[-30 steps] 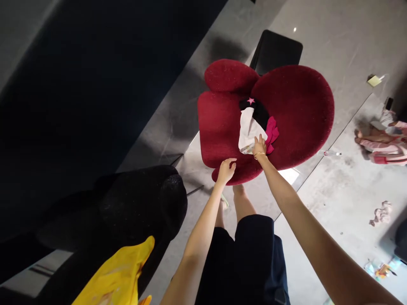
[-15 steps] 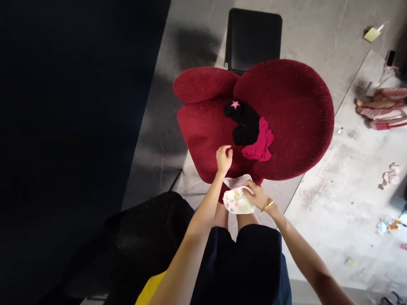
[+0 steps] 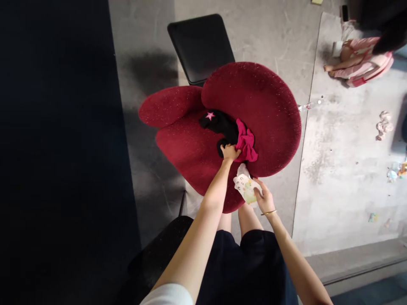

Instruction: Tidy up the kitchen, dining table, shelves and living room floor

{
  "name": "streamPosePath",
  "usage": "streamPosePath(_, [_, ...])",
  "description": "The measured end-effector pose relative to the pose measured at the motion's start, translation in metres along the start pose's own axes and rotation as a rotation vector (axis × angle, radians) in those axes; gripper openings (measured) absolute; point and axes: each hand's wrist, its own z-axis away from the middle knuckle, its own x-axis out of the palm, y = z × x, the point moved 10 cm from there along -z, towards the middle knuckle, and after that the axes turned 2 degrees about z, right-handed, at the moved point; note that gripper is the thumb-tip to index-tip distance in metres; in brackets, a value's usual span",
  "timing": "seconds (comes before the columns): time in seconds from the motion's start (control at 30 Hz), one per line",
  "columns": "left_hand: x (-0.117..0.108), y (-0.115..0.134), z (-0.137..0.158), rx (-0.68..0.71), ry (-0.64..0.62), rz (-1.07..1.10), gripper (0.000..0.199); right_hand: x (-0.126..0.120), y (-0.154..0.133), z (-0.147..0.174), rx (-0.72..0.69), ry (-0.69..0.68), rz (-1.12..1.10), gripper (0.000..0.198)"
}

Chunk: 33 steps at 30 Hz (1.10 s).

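Observation:
Folded and rumpled on the red velvet seat (image 3: 181,148) is a black garment (image 3: 224,127) with a pink star. A crumpled bright pink cloth (image 3: 246,142) lies against its right side. My left hand (image 3: 231,152) is on the near end of the black garment, fingers curled at its edge, thumb beside the pink cloth. Pinched in my right hand (image 3: 264,198) is a white cloth item (image 3: 246,188) printed with letters and green and yellow figures. It hangs over the seat's front edge, and its far end is pale and folded. I cannot tell its exact kind.
The chair's rounded red backrest (image 3: 263,114) rises on the right. A black stool-like seat (image 3: 203,46) stands behind. A person in pink (image 3: 365,63) sits on the floor at the upper right. A scrunched pinkish cloth (image 3: 384,125) and small colourful items (image 3: 396,171) lie on the floor.
My left hand has moved from above the seat onto the garments. My right hand still holds the white cloth item, now turned and slightly higher. The view has shifted and turned.

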Motion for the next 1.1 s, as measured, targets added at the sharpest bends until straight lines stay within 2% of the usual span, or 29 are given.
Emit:
streamPosePath(0.07, [-0.02,-0.001,0.04,0.019,-0.017,0.124,0.031,-0.021,0.004,0.012,0.027,0.065,-0.075,0.043])
streamPosePath(0.17, [-0.064,0.014,0.125,0.119,0.044,0.211,0.02,-0.062,0.01,0.035,0.122,0.171,-0.255,0.046])
streamPosePath(0.27, [-0.109,0.055,0.228,0.312,0.1,0.305,0.015,-0.103,0.001,0.065,0.158,0.231,-0.496,0.051])
streamPosePath(0.33, [-0.122,0.098,0.295,0.462,0.031,0.355,0.014,-0.121,-0.016,0.089,0.118,0.154,-0.613,0.058])
streamPosePath(0.4, [-0.12,0.15,0.353,0.606,-0.087,0.376,0.016,-0.135,-0.04,0.119,-0.007,-0.003,-0.646,0.07])
streamPosePath(0.47, [-0.109,0.204,0.398,0.7,-0.177,0.378,0.02,-0.157,-0.06,0.157,-0.183,-0.103,-0.589,0.092])
streamPosePath(0.5, [-0.1,0.232,0.416,0.735,-0.199,0.368,0.023,-0.174,-0.063,0.176,-0.251,-0.105,-0.543,0.106])
streamPosePath(0.57, [-0.078,0.292,0.449,0.806,-0.217,0.317,0.026,-0.217,-0.051,0.213,-0.306,-0.04,-0.467,0.128])
streamPosePath(0.63, [-0.041,0.357,0.485,0.908,-0.24,0.215,0.023,-0.268,-0.018,0.25,-0.283,0.047,-0.471,0.135])
streamPosePath(0.7, [0.009,0.424,0.529,1.033,-0.248,0.094,0.019,-0.321,0.031,0.289,-0.232,0.129,-0.604,0.131])
streamPosePath(0.77, [0.073,0.483,0.579,1.155,-0.253,-0.029,0.015,-0.368,0.098,0.33,-0.139,0.201,-0.916,0.107])
streamPosePath(0.83, [0.152,0.53,0.636,1.288,-0.311,-0.175,0.011,-0.397,0.173,0.372,-0.021,0.23,-1.311,0.084])
streamPosePath(0.9, [0.239,0.558,0.697,1.447,-0.427,-0.345,0.007,-0.413,0.248,0.413,0.104,0.247,-1.635,0.072])
streamPosePath(0.97, [0.318,0.569,0.758,1.625,-0.544,-0.496,0.01,-0.419,0.319,0.454,0.249,0.285,-1.834,0.053])
streamPosePath(1.03, [0.385,0.571,0.812,1.776,-0.626,-0.617,0.018,-0.418,0.381,0.493,0.398,0.301,-1.971,0.037])
streamPosePath(1.1, [0.438,0.571,0.854,1.871,-0.679,-0.713,0.025,-0.42,0.43,0.527,0.481,0.312,-2.052,0.031])
